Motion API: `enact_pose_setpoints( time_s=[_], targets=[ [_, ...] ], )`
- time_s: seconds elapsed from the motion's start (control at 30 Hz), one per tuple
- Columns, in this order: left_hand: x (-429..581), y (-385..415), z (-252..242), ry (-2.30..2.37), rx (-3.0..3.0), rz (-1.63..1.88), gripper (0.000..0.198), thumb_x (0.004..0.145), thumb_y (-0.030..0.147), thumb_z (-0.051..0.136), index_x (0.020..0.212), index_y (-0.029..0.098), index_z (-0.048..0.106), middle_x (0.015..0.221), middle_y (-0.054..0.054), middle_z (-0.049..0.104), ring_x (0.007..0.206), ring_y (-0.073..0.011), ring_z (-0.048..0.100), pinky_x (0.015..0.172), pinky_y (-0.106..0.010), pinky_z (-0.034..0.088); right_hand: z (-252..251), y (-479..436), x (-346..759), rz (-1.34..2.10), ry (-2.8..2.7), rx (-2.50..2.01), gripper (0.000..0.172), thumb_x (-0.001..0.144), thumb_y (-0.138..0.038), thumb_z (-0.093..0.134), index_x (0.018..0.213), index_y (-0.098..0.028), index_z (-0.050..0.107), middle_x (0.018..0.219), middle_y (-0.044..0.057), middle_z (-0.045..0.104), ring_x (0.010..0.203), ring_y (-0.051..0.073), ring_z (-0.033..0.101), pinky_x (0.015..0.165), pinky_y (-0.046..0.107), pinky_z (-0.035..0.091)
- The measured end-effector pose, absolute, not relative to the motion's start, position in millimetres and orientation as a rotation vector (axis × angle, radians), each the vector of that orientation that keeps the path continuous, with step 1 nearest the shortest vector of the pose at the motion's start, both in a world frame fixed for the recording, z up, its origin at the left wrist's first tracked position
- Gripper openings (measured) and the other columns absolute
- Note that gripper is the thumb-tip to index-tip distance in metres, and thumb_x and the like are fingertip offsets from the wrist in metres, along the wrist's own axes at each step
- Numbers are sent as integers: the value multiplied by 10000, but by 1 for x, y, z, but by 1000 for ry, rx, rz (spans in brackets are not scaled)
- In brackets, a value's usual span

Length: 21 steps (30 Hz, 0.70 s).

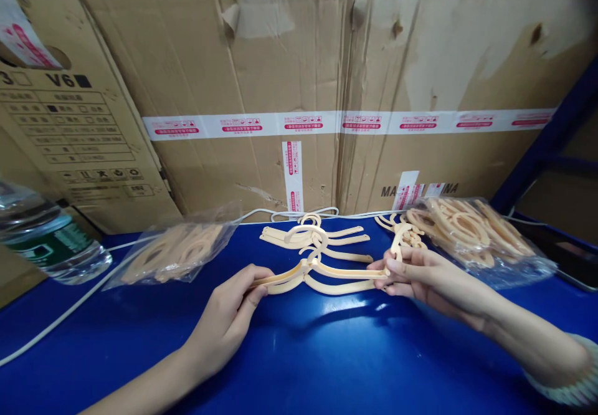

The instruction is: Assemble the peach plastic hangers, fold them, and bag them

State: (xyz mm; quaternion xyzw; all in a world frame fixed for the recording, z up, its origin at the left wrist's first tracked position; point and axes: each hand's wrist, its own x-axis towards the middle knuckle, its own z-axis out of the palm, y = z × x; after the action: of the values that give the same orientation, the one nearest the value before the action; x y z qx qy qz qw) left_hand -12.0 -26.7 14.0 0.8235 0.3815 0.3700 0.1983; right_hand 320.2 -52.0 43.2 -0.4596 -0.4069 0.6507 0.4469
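A beige plastic folding hanger (343,271) is held up over the blue tabletop, its hook pointing away from me and its arms spread to both sides. My left hand (236,306) is closed on the hanger's left end, thumb toward me. My right hand (432,278) pinches around the right end. A short curved beige piece (399,240) rises at the right fingertips; whether it is held too, I cannot tell. Just behind the held hanger lie several more beige hangers (348,233), partly overlapped by its hook.
Loose beige parts (413,237) lie beyond my right hand. Clear bags of beige parts sit at left (180,250) and right (471,228). A water bottle (60,240) stands far left. A white cable (60,321) crosses the blue table (299,365). Cardboard boxes (261,60) wall the back.
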Motion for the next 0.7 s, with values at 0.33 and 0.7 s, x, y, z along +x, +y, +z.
enact_pose_setpoints(
  time_s=[0.33, 0.7],
  targets=[
    [-10, -28, 17, 1064, 2348, 1066, 163, 983, 226, 440, 982, 222, 603, 839, 1, 644, 723, -159, 605, 668, -236, 467, 34, -51, 321, 1460, -1126, -1086, 302, 698, -334, 866, 738, -160, 624, 742, 28, 712, 668, 120, 671, 651, 215, 549],
    [-12, -28, 14, 1078, 2341, 1075, 166, 990, 235, 431, 996, 225, 597, 842, -4, 644, 728, -165, 605, 674, -244, 465, 46, -55, 322, 1453, -980, -1115, 307, 673, -397, 872, 725, -178, 664, 973, 93, 753, 991, 223, 669, 879, 332, 538]
  ],
)
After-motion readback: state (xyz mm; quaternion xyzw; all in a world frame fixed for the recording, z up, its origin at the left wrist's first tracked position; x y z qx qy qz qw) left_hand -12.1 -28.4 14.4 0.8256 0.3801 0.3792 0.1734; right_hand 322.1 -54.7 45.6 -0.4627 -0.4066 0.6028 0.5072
